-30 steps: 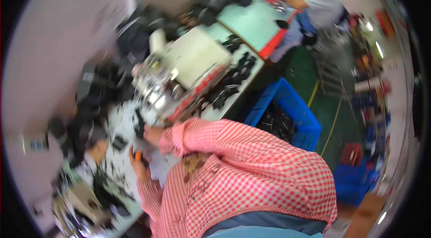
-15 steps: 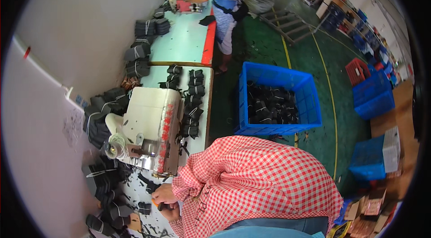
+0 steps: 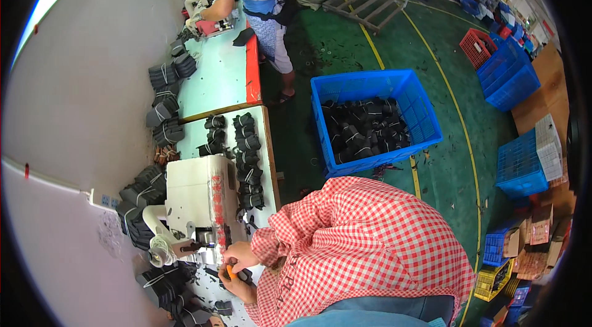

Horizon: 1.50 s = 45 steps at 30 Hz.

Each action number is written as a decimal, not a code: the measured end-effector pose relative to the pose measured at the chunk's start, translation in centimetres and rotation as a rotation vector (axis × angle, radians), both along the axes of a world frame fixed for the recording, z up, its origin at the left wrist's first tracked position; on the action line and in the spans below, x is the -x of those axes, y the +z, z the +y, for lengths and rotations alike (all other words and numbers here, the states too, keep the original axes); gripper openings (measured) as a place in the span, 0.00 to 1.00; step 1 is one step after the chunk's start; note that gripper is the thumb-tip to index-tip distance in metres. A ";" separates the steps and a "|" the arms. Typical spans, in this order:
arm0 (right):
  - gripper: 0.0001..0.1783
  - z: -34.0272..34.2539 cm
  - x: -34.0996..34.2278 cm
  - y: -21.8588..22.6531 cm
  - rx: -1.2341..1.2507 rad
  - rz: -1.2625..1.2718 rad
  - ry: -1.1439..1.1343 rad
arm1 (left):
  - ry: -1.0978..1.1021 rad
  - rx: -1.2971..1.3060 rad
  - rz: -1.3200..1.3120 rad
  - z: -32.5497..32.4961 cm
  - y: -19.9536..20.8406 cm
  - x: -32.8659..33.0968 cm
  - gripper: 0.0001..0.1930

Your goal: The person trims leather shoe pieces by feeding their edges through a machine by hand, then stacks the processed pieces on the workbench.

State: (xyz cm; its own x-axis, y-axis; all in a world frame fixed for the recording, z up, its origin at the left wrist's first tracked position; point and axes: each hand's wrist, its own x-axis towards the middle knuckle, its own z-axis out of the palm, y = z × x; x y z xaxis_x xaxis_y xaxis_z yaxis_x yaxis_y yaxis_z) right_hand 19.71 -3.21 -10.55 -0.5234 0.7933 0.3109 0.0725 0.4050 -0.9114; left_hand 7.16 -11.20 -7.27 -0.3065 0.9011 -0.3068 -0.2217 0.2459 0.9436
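Note:
At the near end of the table, my hands are close together beside a sewing machine [image 3: 191,194] with a cream body and a red-marked edge. My right hand [image 3: 242,255], the upper one, closes around a small tool with an orange handle [image 3: 231,272]; its tip is hidden. Just below, my left hand [image 3: 239,287] is curled around a dark fabric piece [image 3: 246,276], partly covered by fingers. A red-and-white checked sleeve [image 3: 345,228] covers my arm. Beyond the machine, rows of tied black fabric bundles [image 3: 248,159] lie along the table's right edge.
More tied bundles [image 3: 165,287] line the wall. A blue crate [image 3: 320,136] full of black bundles stands on the green floor at right. A co-worker [image 3: 253,0] stands at the far table. Blue crates [image 3: 523,160] and cartons [image 3: 539,228] are along the right side.
The view has shifted, so the co-worker and far table appear further left. My right hand has moved closer to the machine, and the orange handle now shows between my two hands.

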 end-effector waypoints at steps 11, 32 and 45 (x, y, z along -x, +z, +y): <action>0.20 7.7 -7.5 3.2 0.551 0.196 0.276 | -0.209 0.167 -0.193 7.8 2.5 -5.9 0.30; 0.22 11.6 -27.3 8.5 0.315 0.290 -0.233 | -0.743 0.152 -0.424 21.6 -0.6 -24.2 0.28; 0.06 11.2 -30.8 7.1 -0.313 -0.138 -0.799 | -0.833 0.143 -0.328 24.8 -0.8 -27.8 0.26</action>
State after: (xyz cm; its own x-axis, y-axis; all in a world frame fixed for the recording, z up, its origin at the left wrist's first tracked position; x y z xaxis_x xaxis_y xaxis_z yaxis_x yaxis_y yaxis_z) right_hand 50.47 7.95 -3.49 0.1046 0.8281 0.5508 0.5434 0.4162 -0.7290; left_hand 34.96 13.58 -8.09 0.5500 0.7385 -0.3899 -0.1720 0.5571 0.8125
